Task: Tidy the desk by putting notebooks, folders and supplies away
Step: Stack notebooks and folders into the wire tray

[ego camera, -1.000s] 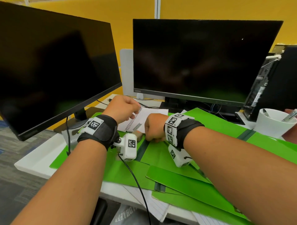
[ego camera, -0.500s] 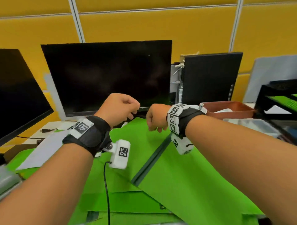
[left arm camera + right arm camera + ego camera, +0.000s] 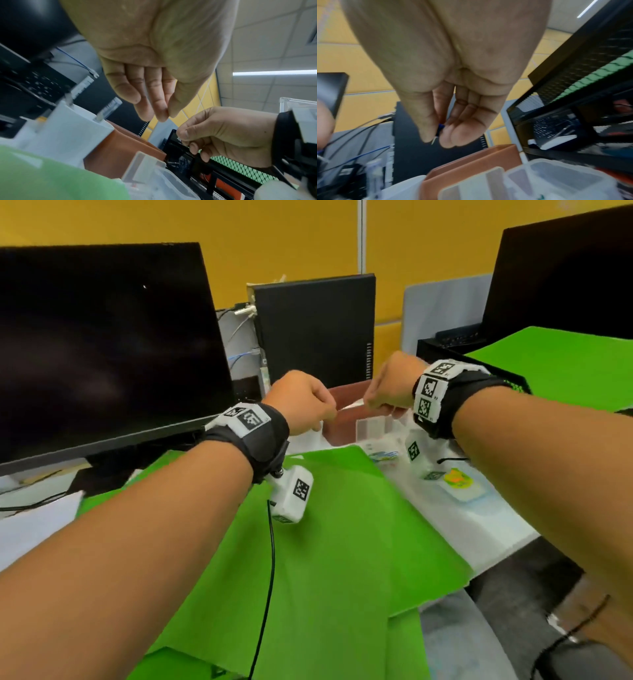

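The right hand (image 3: 447,94) pinched a tiny blue pin (image 3: 440,128) over the brown tray (image 3: 346,419) at 12 o'clock. It looked light, sharp and easy to drop, best held by its head. The left hand (image 3: 301,402) was curled; I cannot tell if it held anything. Green folders (image 3: 325,542) covered the worktop.

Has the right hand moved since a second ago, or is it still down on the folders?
Yes. The right hand has lifted off the green folders and gone rightward, now above the brown tray beside the black mesh rack.
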Tool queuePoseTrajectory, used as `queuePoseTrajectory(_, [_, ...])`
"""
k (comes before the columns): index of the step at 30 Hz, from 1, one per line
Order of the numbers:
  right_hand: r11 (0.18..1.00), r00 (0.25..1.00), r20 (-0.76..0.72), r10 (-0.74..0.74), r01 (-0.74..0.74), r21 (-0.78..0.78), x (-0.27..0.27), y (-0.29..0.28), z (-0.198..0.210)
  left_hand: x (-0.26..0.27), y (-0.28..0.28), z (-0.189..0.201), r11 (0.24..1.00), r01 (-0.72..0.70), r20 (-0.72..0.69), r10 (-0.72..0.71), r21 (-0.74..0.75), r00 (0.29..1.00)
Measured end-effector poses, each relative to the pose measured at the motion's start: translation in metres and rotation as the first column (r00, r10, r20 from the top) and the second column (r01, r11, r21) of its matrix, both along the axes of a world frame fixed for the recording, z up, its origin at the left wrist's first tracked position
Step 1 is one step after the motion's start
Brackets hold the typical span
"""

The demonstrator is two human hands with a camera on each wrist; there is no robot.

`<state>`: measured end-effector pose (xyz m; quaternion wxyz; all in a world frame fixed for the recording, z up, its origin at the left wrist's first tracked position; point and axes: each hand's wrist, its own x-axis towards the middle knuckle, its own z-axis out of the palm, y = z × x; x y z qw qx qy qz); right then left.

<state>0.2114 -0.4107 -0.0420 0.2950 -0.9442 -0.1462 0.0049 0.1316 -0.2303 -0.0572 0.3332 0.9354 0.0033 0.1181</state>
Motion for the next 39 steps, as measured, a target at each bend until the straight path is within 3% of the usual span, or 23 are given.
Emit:
queuePoseTrajectory(9, [0.956,0.961,0.019,-0.277,0.278,-0.091,0.060,-0.067,-0.054,0.072,-0.079,-0.026,0.995,0.102,-0.071,-0.100,0.024,0.993])
queuePoseTrajectory(20, [0.923,0.933,0.066,-0.354,0.360,-0.134,0.082,-0.085,-0.083,0.133,-0.124,-0.059,0.995,0.099,-0.187,-0.096,0.010,0.978])
queuePoseTrajectory(24, [0.929,0.944,0.062,-0.323,0.329,-0.169,0.080,-0.083,-0.079,0.134,-0.124,-0.062,0.997,0.072,-0.160,-0.071,0.001,0.984])
queuePoseTrajectory(30, [0.943,0.946,0.041,-0.321,0.323,-0.085,0.066,-0.066,-0.064,0.117,-0.099,-0.047,0.997,0.059,-0.107,-0.064,-0.047,0.992])
queuePoseTrajectory(36, [0.996,0.998,-0.013,-0.063,0.064,0.068,0.020,-0.010,-0.029,0.072,-0.037,-0.017,0.994,-0.062,-0.065,0.057,-0.085,0.996])
queuePoseTrajectory(39, [0.996,0.999,0.018,0.050,-0.051,0.068,-0.006,0.031,-0.015,0.034,0.001,-0.006,0.990,-0.094,-0.059,0.088,-0.106,0.994])
